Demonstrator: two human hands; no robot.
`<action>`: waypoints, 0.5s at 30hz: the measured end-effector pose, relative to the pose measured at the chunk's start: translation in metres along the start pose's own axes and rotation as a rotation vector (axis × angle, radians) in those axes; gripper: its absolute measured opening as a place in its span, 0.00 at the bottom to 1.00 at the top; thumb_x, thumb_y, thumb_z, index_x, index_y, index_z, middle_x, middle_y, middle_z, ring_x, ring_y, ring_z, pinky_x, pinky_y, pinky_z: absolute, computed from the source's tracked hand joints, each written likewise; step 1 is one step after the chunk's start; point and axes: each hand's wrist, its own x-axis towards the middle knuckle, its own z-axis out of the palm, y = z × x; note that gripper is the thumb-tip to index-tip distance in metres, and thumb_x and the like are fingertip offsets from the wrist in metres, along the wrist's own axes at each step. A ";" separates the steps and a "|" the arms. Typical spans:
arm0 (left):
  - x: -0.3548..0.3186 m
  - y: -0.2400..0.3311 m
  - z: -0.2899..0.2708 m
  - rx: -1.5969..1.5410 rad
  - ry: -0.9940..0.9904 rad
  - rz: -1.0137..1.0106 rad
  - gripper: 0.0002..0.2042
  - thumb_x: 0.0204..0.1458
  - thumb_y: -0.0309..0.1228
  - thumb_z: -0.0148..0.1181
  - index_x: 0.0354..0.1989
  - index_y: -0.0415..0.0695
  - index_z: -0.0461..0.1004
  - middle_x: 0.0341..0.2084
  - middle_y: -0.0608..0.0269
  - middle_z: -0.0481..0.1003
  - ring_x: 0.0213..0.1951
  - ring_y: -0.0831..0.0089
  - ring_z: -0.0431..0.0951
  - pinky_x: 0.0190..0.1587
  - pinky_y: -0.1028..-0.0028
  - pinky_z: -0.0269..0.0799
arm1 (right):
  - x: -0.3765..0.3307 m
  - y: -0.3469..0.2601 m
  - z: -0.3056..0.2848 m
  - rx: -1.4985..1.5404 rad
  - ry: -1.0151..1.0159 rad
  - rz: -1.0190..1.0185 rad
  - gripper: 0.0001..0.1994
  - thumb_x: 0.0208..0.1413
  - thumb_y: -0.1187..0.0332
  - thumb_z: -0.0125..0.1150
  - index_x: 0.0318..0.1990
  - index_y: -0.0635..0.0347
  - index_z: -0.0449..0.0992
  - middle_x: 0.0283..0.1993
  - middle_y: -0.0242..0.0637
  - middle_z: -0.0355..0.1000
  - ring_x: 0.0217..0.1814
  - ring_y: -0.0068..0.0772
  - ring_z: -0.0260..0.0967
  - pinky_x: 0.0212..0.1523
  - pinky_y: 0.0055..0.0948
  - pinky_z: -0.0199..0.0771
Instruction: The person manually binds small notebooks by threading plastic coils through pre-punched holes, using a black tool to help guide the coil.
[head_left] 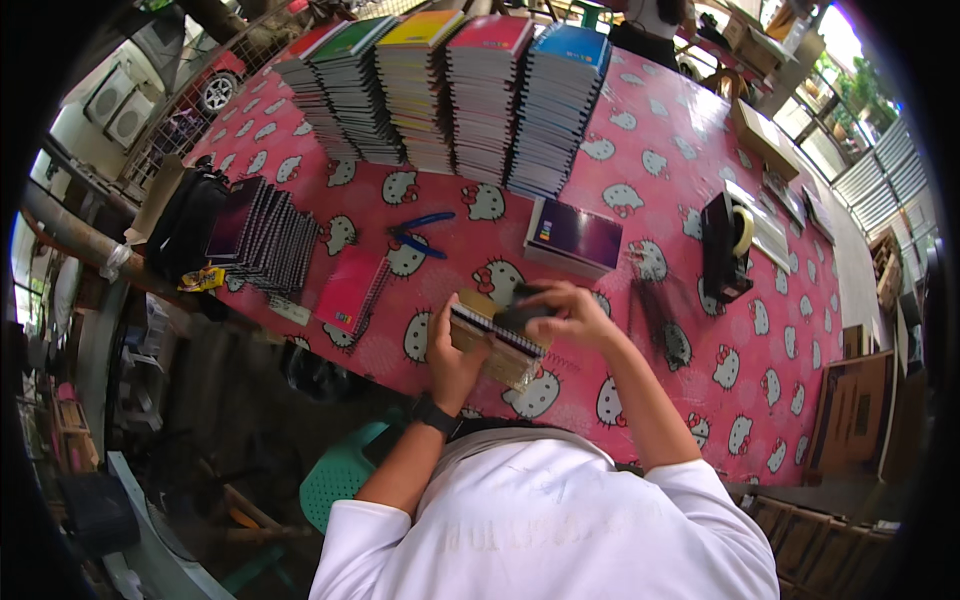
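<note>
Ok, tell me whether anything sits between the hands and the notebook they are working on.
Nothing visible does. The left hand already holds the spiral notebook at its left end, and the right hand presses a small dark object on top of it. The purple notebook and blue pliers lie farther up the table, apart.

Single head-worn fisheye view, looking steeply down, close over the pink table (pixel 640 170), edges bending outward

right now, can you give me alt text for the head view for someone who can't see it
A person's left hand and right hand hold a spiral-bound notebook over a pink cat-print tablecloth. Five tall notebook stacks line the far edge, with blue pliers, a purple notebook and a black tape dispenser between.
</note>
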 end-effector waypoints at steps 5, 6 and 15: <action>0.000 -0.003 0.001 -0.008 0.002 0.003 0.35 0.38 0.34 0.67 0.59 0.39 0.62 0.49 0.51 0.67 0.52 0.56 0.68 0.54 0.64 0.64 | 0.009 0.003 0.005 -0.421 0.203 0.112 0.25 0.41 0.52 0.69 0.45 0.57 0.80 0.60 0.51 0.64 0.58 0.46 0.64 0.52 0.35 0.68; -0.001 -0.003 0.001 -0.010 0.015 0.007 0.35 0.39 0.33 0.67 0.59 0.39 0.62 0.49 0.51 0.67 0.52 0.56 0.68 0.54 0.63 0.64 | 0.011 0.001 0.000 -0.202 0.104 0.060 0.25 0.41 0.53 0.70 0.46 0.59 0.79 0.59 0.52 0.64 0.58 0.47 0.64 0.53 0.37 0.68; 0.002 0.000 -0.003 0.118 0.046 0.168 0.23 0.47 0.28 0.60 0.55 0.40 0.67 0.49 0.51 0.68 0.51 0.55 0.69 0.56 0.63 0.63 | -0.001 0.003 0.015 -0.427 0.280 -0.058 0.25 0.41 0.58 0.70 0.49 0.56 0.77 0.59 0.48 0.64 0.64 0.53 0.54 0.59 0.44 0.62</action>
